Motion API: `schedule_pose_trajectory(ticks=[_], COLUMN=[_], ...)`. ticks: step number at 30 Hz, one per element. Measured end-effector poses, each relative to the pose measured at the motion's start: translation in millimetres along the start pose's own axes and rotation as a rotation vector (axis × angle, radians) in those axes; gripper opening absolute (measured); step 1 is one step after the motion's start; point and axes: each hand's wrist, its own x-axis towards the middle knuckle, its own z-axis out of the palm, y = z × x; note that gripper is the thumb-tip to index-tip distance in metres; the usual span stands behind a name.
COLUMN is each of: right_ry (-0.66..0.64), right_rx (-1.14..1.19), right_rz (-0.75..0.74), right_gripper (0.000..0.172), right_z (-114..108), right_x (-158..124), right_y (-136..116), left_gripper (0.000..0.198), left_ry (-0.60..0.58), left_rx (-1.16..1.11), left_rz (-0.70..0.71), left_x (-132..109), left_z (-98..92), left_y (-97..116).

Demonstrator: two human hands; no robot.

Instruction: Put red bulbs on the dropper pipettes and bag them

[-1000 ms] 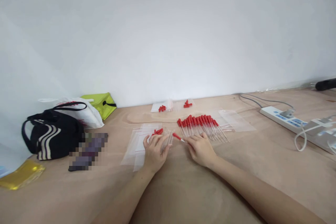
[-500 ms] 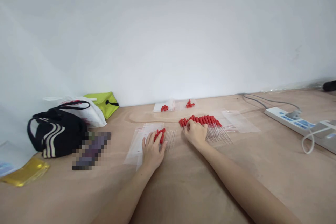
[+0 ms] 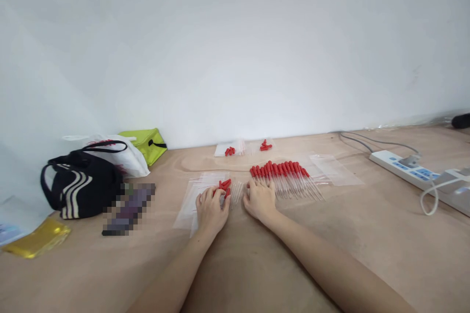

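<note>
Behind a fanned row of red-bulbed droppers (image 3: pixel 288 178), the upper view is filled by a pale wall (image 3: pixel 279 49). The row is carried by a brown table (image 3: pixel 227 264). Well to the row's left, a black bag with white stripes (image 3: pixel 99 181) is set before a white plastic bag (image 3: pixel 135 162) and a lime-green pouch (image 3: pixel 147 143); well to its right, a white power strip (image 3: pixel 385 160) is seen.

Just left of the row's near-left edge, the right hand (image 3: pixel 261 200) is lowered, its thumb and forefinger beside a small group of bare clear tubes (image 3: pixel 237 193); whether a tube is pinched cannot be told. Farther left of the row, the left hand (image 3: pixel 212 212) is held with curled fingers over a pile of loose red bulbs (image 3: pixel 224 184) on clear zip bags (image 3: pixel 185 208). A bulb shows at its fingertips, but a firm grip cannot be confirmed. Beyond the row, two smaller bulb piles are placed, a left one (image 3: pixel 229 151) and a right one (image 3: pixel 265 145).

The step in hand is judged to be the picking of one bulb and one bare tube. A light pinch is called for by such slim tubes, with tube end and bulb mouth kept in line.
</note>
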Motion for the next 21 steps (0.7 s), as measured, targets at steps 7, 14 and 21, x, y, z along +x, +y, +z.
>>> schedule_pose_trajectory(ticks=[7, 14, 21], right_ry=[-0.09, 0.011, 0.201], right_rx=[-0.132, -0.204, -0.082], right_rz=[-0.034, -0.159, -0.219], right_gripper=[0.027, 0.038, 0.029], right_z=[-8, -14, -18], right_x=[-14, -49, -57], right_y=[12, 45, 87], left_gripper=[0.01, 0.013, 0.022], left_ry=[0.084, 0.083, -0.1], left_rx=[-0.016, -0.26, -0.264], left_rz=[-0.014, 0.296, 0.417], left_x=[3, -6, -11], left_z=[1.1, -8.1, -8.5], left_y=[0, 12, 27])
